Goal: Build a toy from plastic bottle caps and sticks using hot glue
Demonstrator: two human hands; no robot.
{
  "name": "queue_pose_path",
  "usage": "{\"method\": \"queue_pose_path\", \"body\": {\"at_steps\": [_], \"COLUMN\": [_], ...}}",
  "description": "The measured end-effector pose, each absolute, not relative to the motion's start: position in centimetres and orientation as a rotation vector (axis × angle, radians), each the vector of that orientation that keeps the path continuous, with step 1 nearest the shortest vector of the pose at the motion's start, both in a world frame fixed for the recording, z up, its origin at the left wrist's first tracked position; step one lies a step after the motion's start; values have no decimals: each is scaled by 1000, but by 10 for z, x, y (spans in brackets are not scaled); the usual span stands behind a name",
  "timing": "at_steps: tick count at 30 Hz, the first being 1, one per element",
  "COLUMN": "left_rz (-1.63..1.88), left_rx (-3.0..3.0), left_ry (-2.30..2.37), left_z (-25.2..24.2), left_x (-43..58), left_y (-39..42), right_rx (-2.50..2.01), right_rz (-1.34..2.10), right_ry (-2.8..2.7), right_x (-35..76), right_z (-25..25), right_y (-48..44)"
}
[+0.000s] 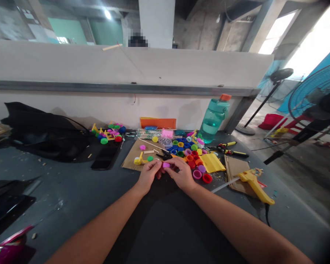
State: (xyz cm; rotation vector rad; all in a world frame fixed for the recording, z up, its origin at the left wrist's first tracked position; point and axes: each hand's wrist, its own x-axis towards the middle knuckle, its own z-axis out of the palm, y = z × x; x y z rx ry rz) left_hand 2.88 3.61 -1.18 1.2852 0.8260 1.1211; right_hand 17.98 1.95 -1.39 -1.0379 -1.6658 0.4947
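Observation:
My left hand [150, 172] and my right hand [181, 173] meet over the dark table [71, 190], fingers pinched together. Between their fingertips sits a small pink bottle cap [166, 165]; both hands grip it. Just beyond the hands lies a piece of brown cardboard [132, 156] with a yellow part [138, 160], a green cap and thin wooden sticks on it. To the right of that is a heap of coloured bottle caps [188, 150], red, blue, green, orange and purple.
A yellow glue gun [254, 181] lies on cardboard at the right, pliers [231, 150] behind it. A teal water bottle [214, 119] stands by the wall. A black phone [106, 157], a black bag [44, 134] and a small cap-and-stick model [110, 132] are at the left. A fan [313, 95] stands off the table's right.

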Motion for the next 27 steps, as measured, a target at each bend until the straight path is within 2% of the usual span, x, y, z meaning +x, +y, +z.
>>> {"method": "queue_pose_path", "body": {"at_steps": [27], "left_rz": [1110], "left_rx": [1321], "left_ry": [816], "left_z": [-10], "left_x": [28], "left_y": [36], "right_rx": [-1070], "right_rz": [452], "right_ry": [-1662], "right_x": [178], "right_z": [-13], "right_y": [19]}}
